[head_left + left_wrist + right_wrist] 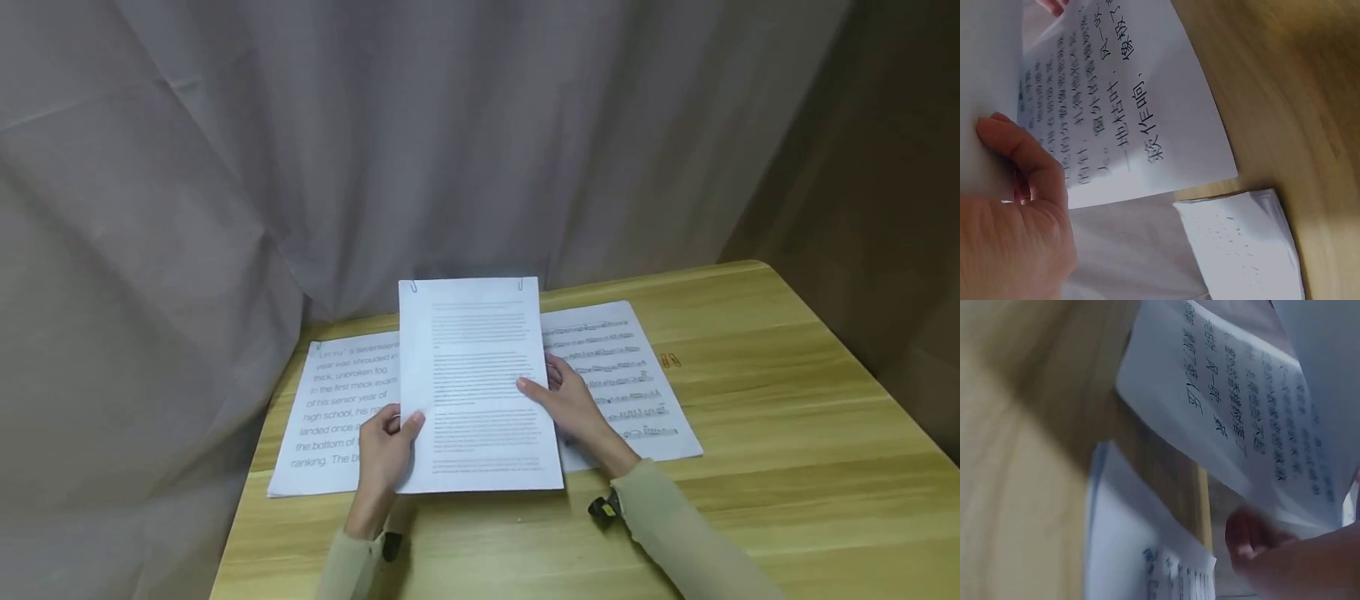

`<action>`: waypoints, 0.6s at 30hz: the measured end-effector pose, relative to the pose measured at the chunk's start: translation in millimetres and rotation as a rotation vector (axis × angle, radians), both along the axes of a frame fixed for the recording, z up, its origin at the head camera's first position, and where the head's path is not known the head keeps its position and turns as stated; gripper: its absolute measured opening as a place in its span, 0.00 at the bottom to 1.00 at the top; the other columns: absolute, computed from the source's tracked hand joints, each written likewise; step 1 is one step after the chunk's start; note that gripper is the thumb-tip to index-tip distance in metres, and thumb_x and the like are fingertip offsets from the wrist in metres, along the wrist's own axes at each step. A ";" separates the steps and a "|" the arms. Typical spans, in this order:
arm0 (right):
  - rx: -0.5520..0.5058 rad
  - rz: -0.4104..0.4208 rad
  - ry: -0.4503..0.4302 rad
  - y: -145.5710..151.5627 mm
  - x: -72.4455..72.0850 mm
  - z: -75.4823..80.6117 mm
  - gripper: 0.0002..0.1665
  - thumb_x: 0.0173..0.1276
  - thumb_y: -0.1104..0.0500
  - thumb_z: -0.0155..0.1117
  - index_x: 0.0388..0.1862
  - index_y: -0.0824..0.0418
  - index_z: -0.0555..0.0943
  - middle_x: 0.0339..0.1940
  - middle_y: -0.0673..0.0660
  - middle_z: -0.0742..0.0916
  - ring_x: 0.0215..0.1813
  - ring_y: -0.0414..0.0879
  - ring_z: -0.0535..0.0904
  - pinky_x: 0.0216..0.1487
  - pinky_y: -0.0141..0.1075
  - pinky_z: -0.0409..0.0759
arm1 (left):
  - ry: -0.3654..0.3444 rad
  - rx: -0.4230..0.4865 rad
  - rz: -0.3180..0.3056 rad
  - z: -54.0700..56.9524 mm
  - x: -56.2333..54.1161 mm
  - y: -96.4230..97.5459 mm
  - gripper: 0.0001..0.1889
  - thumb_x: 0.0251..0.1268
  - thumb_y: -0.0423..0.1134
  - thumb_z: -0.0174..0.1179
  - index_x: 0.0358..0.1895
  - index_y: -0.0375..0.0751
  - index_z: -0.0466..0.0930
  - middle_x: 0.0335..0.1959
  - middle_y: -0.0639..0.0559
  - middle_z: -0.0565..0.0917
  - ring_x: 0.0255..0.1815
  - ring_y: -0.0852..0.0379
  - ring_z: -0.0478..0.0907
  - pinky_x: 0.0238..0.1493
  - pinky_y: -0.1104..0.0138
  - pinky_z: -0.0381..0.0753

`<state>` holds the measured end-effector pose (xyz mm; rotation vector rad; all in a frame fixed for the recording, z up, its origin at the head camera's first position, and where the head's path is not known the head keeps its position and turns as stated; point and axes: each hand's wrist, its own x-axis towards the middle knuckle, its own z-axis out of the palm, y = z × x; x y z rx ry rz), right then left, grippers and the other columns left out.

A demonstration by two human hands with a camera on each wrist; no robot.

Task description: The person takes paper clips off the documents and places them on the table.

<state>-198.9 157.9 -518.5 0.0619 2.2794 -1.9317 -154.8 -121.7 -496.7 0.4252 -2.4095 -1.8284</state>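
Both hands hold up a sheaf of printed paper point(480, 425) over the middle of the table. Dark paper clips point(413, 287) grip its top edge near the two corners. My left hand point(386, 454) pinches the left edge low down, thumb on the front page. On the opposite edge, somewhat higher, my right hand point(567, 404) grips with its thumb on the print and fingers behind. Seen from the wrists, another page point(1141, 94) of the sheaf carries large Chinese characters. In the right wrist view, the right hand point(1297, 553) is blurred beside that page.
To the left lies a stack of large-print English pages point(330, 417), a clip at its top corner. A stack of sheet music point(626, 383) lies to the right, partly behind the sheaf. Two orange paper clips point(671, 360) rest beside it on the wooden table point(787, 433). Grey curtain point(450, 150) hangs behind.
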 end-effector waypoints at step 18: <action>-0.346 0.155 -0.125 -6.7 25.8 13.1 0.31 0.83 0.58 0.62 0.81 0.58 0.70 0.60 0.61 0.92 0.50 0.51 0.95 0.51 0.48 0.95 | 0.020 0.039 -0.017 -0.6 6.0 -1.6 0.11 0.73 0.30 0.69 0.53 0.25 0.87 0.38 0.35 0.94 0.26 0.60 0.86 0.27 0.71 0.84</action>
